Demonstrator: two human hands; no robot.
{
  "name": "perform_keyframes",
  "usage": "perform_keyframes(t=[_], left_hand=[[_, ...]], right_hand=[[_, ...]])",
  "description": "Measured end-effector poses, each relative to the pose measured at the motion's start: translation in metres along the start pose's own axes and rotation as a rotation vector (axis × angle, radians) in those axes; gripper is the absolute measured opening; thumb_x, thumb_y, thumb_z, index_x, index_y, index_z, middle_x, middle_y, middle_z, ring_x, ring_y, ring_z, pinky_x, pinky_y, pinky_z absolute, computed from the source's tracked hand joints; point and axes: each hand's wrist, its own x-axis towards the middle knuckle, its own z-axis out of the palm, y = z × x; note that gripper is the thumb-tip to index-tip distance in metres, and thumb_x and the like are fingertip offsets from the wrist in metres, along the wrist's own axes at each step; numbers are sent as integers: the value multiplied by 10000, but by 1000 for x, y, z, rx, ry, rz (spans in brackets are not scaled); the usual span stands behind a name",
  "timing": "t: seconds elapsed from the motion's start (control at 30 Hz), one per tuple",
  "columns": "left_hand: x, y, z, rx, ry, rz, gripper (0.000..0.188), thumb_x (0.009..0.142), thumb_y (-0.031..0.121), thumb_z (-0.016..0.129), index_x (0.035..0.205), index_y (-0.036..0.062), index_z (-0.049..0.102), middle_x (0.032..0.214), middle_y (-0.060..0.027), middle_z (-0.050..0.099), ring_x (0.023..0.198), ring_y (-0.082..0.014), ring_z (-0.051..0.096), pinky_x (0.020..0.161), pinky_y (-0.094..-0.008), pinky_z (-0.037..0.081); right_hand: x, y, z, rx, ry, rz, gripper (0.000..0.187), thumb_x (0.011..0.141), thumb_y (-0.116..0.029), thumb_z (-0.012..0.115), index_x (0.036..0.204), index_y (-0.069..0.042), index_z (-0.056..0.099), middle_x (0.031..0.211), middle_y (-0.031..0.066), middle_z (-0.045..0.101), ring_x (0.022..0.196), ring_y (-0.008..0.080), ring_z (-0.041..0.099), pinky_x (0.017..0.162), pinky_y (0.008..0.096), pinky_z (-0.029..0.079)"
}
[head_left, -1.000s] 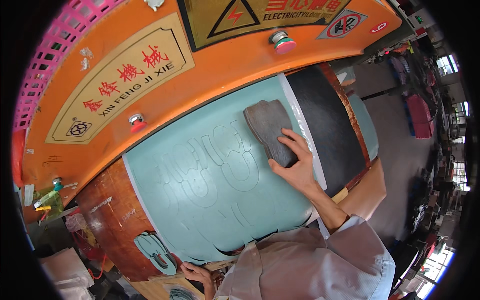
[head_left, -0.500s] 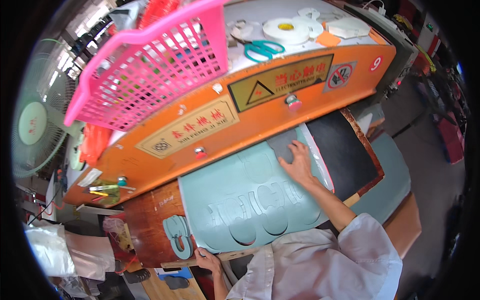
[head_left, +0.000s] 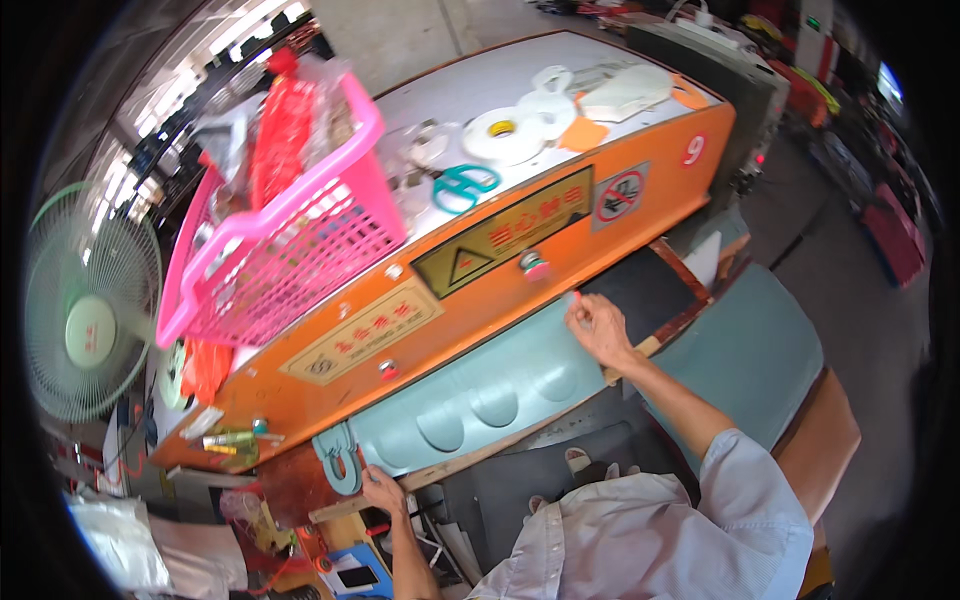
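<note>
Right hand: on my feed the right hand (head_left: 600,332) hovers or rests at the sheet's right end, beside the black board (head_left: 648,295); the fingers are bent, thumb and forefinger close together. A small red spot shows at the tips, and I can't tell whether they pinch anything.
Left hand: I see the left hand (head_left: 383,492) at the counter's front edge, just beside the cut pieces; its fingers are loosely curled, and I can't tell what, if anything, they hold.
Sheet: the green sheet (head_left: 470,390) lies along the brown counter (head_left: 288,486), with rounded cuts showing in it.
Cut pieces: green, U-shaped cut pieces (head_left: 340,436), at the sheet's left end.
Machine: the orange machine (head_left: 690,192) stands behind the sheet.
Machine top: I make out a pink basket (head_left: 300,250), teal scissors (head_left: 465,188) and a white roll (head_left: 490,150).
Far left: a fan (head_left: 90,330).
</note>
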Motion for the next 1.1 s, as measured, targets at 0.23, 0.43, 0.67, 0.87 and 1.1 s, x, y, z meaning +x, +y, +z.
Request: perform_keyframes(t=[0.23, 0.43, 0.67, 0.87, 1.1], left_hand=[[29, 2, 15, -10, 3, 24, 552, 1101, 448, 487, 961, -60, 651, 680, -193, 547, 640, -342, 474, 681, -512, 428], [29, -10, 19, 68, -73, -46, 478, 1080, 409, 523, 1041, -34, 698, 879, -255, 703, 837, -466, 660, 798, -548, 490], [21, -29, 29, -16, -5, 112, 520, 1093, 449, 478, 968, -30, 637, 824, -261, 626, 807, -510, 589, 772, -585, 447], [-40, -27, -7, -152, -36, 87, 480, 1112, 382, 467, 942, -55, 568, 727, -235, 502, 694, -444, 485, 719, -543, 412], [-140, -39, -86, -253, -85, -58, 446, 1095, 233, 528, 1405, -87, 505, 1268, -276, 597, 1100, -361, 604, 961, -451, 476]], right_hand=[[-43, 60, 36, -140, -108, 260, 280, 931, -308, 719, 885, -33, 698, 901, 158, 736, 949, 384, 682, 871, 524, 477], [-72, 62, 47, -166, -19, 227, 336, 1023, -325, 624, 910, -18, 700, 893, 179, 737, 900, 359, 700, 891, 501, 448], [-92, 65, 48, -239, 39, 76, 361, 1044, -316, 590, 888, -4, 683, 920, 214, 729, 938, 420, 686, 907, 506, 442], [-141, 72, 33, -285, -36, 170, 385, 1031, -342, 602, 823, -24, 662, 853, 193, 728, 891, 406, 688, 915, 501, 450], [-178, 35, -15, -85, 80, 517, 384, 888, -319, 802, 1094, -3, 728, 1061, 181, 736, 1045, 341, 678, 1014, 466, 483]])
